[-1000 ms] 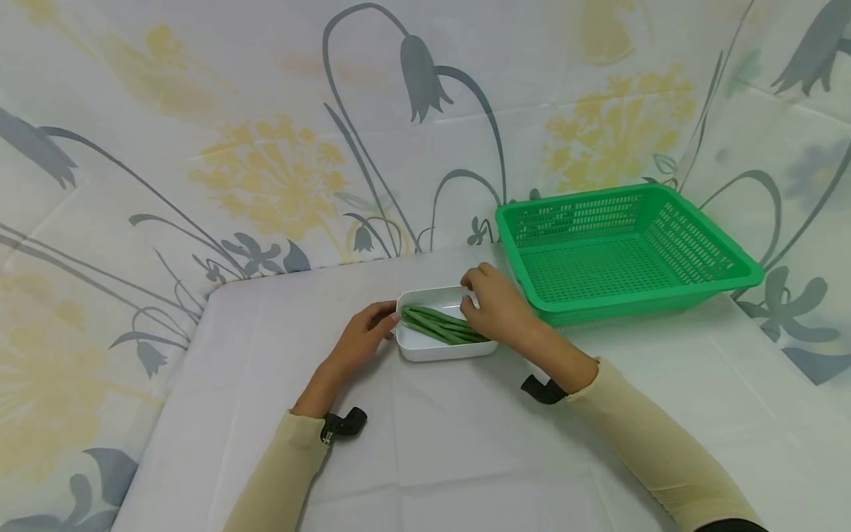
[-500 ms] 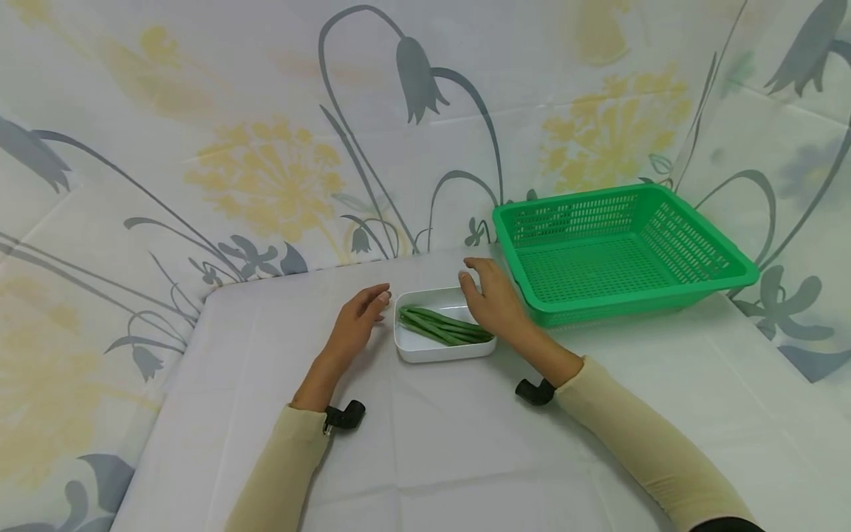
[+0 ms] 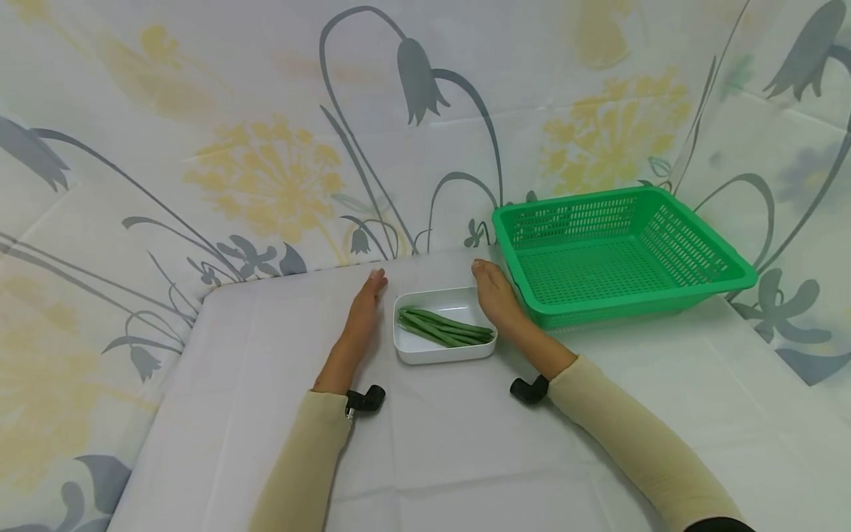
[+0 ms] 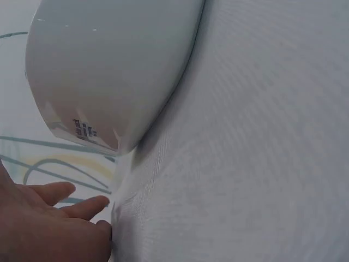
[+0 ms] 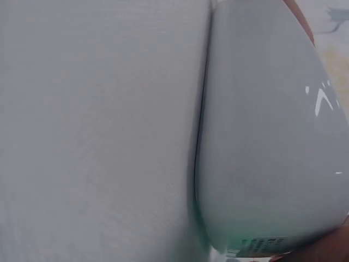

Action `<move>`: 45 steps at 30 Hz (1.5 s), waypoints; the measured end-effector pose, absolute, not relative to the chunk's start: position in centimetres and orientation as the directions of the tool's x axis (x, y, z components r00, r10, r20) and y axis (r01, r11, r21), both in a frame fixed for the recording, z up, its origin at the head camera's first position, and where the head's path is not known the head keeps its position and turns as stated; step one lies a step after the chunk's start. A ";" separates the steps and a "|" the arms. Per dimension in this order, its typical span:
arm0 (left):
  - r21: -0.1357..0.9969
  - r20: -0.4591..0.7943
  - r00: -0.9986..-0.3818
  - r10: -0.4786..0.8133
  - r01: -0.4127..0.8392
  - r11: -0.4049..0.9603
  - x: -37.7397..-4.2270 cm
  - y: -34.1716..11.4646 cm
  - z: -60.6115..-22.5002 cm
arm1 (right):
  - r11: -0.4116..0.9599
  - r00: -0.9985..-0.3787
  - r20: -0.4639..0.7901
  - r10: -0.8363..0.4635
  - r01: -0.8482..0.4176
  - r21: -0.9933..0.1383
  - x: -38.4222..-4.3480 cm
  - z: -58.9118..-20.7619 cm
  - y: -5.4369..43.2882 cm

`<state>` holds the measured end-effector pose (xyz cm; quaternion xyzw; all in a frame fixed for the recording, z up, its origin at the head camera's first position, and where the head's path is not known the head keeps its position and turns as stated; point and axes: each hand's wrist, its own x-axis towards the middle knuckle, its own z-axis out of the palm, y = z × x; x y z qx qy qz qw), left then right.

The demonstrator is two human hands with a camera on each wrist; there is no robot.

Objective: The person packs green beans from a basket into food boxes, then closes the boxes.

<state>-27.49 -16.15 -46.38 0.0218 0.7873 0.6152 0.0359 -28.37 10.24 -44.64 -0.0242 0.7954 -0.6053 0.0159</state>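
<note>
In the head view a small white rectangular dish (image 3: 435,356) stands on the table, with several green beans (image 3: 444,328) lying lengthwise in it. My left hand (image 3: 362,314) is upright on its edge a short way left of the dish, fingers pointing to the back. On the other side, my right hand (image 3: 499,301) lies along the dish's right end, its fingers extended and its palm right at the wall. Small print shows on the dish's side (image 4: 109,71) in the left wrist view. The right wrist view has that dish's smooth wall (image 5: 267,125) close up.
A large green plastic basket (image 3: 618,303) with slotted walls stands at the back right, close behind my right hand. White cloth covers the table (image 3: 439,458). A flower-patterned sheet (image 3: 266,170) hangs behind it.
My left hand has left the dish's left end and turned onto its edge. My right hand has moved from over the beans to the dish's right end, its fingers straightening.
</note>
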 end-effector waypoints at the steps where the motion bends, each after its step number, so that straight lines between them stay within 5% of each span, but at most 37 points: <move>1: 0.967 -0.032 -0.996 0.080 -0.010 0.256 -27.4 -16.1 -46.4 | 0.260 -0.998 -0.025 -0.060 0.009 -0.966 -28.6 -44.7 10.2; 10: 0.953 -0.089 -0.993 0.074 -0.064 0.295 -27.3 -15.6 -46.9 | 0.035 -0.965 -0.237 -0.113 0.235 -0.971 -29.8 -45.5 10.4; 18: 0.950 -0.078 -0.994 0.077 -0.050 0.309 -26.9 -15.4 -47.1 | -0.125 -0.952 -0.254 -0.172 0.277 -0.953 -29.9 -46.1 10.8; 25: 0.959 -0.100 -0.993 0.062 -0.080 0.271 -27.0 -15.3 -47.1 | -0.112 -0.950 -0.260 -0.172 0.281 -0.953 -30.1 -46.2 10.6; 34: 0.964 -0.127 -0.991 0.034 -0.115 0.240 -27.3 -15.2 -47.0 | 0.114 -0.951 -0.299 -0.076 0.290 -0.950 -30.1 -45.3 10.1; 45: 0.961 -0.135 -0.991 0.023 -0.126 0.247 -27.7 -15.3 -46.8 | -0.033 -0.955 -0.270 -0.122 0.275 -0.961 -30.5 -45.6 10.3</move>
